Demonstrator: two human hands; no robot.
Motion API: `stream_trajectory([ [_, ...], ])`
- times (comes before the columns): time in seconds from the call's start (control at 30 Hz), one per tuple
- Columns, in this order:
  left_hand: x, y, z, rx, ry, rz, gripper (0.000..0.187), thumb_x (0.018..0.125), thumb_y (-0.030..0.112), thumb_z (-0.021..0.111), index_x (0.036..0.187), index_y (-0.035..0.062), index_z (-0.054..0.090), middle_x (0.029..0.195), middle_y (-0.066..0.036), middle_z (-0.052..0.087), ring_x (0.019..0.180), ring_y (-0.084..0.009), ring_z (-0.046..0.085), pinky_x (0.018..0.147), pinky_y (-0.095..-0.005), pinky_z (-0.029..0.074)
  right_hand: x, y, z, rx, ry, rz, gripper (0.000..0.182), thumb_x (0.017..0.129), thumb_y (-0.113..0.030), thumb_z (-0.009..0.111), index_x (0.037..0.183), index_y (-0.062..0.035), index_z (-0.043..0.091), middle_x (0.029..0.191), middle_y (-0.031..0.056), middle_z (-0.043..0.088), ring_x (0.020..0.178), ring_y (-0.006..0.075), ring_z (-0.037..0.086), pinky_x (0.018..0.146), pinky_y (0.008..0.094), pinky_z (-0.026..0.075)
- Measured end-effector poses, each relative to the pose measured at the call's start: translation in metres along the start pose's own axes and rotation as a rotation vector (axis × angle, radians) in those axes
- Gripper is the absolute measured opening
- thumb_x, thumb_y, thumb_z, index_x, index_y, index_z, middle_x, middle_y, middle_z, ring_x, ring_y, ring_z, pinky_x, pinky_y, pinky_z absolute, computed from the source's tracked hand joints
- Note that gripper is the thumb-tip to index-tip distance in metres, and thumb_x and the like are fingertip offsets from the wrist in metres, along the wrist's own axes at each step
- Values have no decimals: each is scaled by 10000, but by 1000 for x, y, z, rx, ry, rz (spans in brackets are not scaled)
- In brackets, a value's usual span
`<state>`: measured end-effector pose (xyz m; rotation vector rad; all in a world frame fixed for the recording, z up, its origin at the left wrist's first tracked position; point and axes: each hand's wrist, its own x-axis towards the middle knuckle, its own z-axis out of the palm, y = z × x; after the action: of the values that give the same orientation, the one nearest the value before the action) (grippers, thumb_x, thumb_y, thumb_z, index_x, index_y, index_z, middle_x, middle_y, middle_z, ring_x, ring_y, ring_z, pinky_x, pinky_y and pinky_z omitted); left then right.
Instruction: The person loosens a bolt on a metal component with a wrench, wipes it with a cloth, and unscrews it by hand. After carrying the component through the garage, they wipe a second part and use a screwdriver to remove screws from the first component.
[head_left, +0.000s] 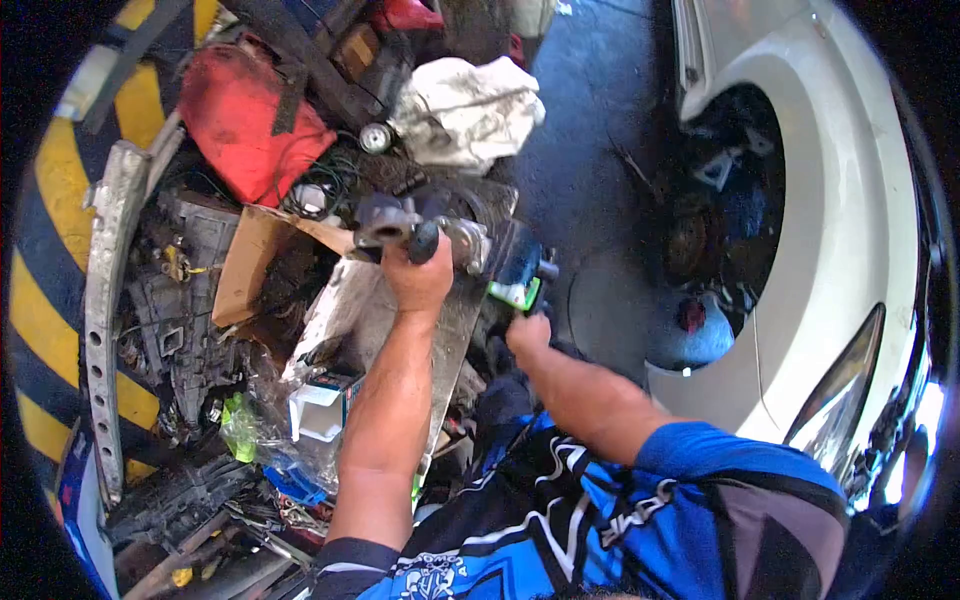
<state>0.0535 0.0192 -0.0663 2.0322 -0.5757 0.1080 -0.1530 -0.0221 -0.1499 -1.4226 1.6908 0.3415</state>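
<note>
My left hand is wrapped round a black rounded grip, its fingers closed over the near end of it. Right beside this grip is a silvery round metal part, overlapping the worktop edge in this view. My right hand is closed on the dark handle of a green-and-black tool with a white patch. A dark bluish body adjoins the green part, toward the metal part. Behind my left hand lies a grimy metal fitting with a round opening.
A grey worktop runs under my arms. Around it lie an open cardboard box, a white rag, a red piece, a gearbox-like casting and a small white box. A white car stands at right, wheel arch exposed.
</note>
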Motion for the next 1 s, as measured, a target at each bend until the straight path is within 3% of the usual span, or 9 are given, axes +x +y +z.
stream_trajectory([
  [0.17,11,31,-6,-104,4,-123,132,840,106,734,851,42,619,767,-18,652,690,-129,618,647,-314,505,9,-4,6,120,-35,-84,329,936,-271,630,1105,10,665,1041,231,714,979,386,682,834,442,527],
  [0.33,9,48,-14,-138,-24,-247,139,852,80,719,908,42,598,807,-11,636,717,-116,605,669,-295,499,58,45,64,392,83,-310,171,939,-182,631,1069,-76,665,964,116,714,867,278,675,803,390,528],
  [0.5,6,53,-9,-110,56,-175,101,854,85,704,830,22,629,737,-33,653,674,-136,632,624,-309,495,105,60,57,157,45,-671,169,936,-200,634,1030,-71,687,909,140,727,848,351,695,779,414,543],
  [0.6,0,63,-12,-91,59,-202,106,859,88,706,868,27,620,768,-30,646,691,-137,628,636,-307,499,119,70,51,165,-137,-674,234,947,-268,610,1045,-64,672,983,174,704,940,359,664,847,437,520],
  [0.73,8,53,-12,-96,49,-245,111,856,90,709,869,29,617,755,-24,640,682,-131,620,639,-308,501,119,64,68,206,73,-621,282,949,-305,599,1087,-67,663,1045,181,696,1001,356,650,931,444,499],
  [0.87,12,48,-13,-50,68,-246,117,854,88,713,883,30,615,783,-23,643,697,-123,615,653,-303,500,108,50,58,275,73,-778,141,896,-148,697,1012,-71,673,937,155,710,885,337,704,790,388,549],
  [0.9,11,48,-11,-58,89,-235,118,854,87,714,886,30,614,792,-23,645,703,-120,614,658,-301,499,112,45,52,234,56,-732,82,891,-137,684,940,-71,677,909,138,714,880,334,701,748,394,549],
  [0.97,8,49,-10,-72,110,-235,122,853,86,717,889,32,614,807,-21,645,715,-117,613,669,-299,499,151,49,68,46,-95,-630,229,907,-232,598,1072,-98,684,1015,117,727,930,338,691,857,423,538],
  [1.0,4,51,-7,-88,114,-254,125,852,86,720,889,33,613,813,-19,644,721,-115,612,675,-299,499,178,70,80,-335,29,-904,222,895,-219,593,1056,-95,683,1030,116,722,961,327,682,850,421,531],
])
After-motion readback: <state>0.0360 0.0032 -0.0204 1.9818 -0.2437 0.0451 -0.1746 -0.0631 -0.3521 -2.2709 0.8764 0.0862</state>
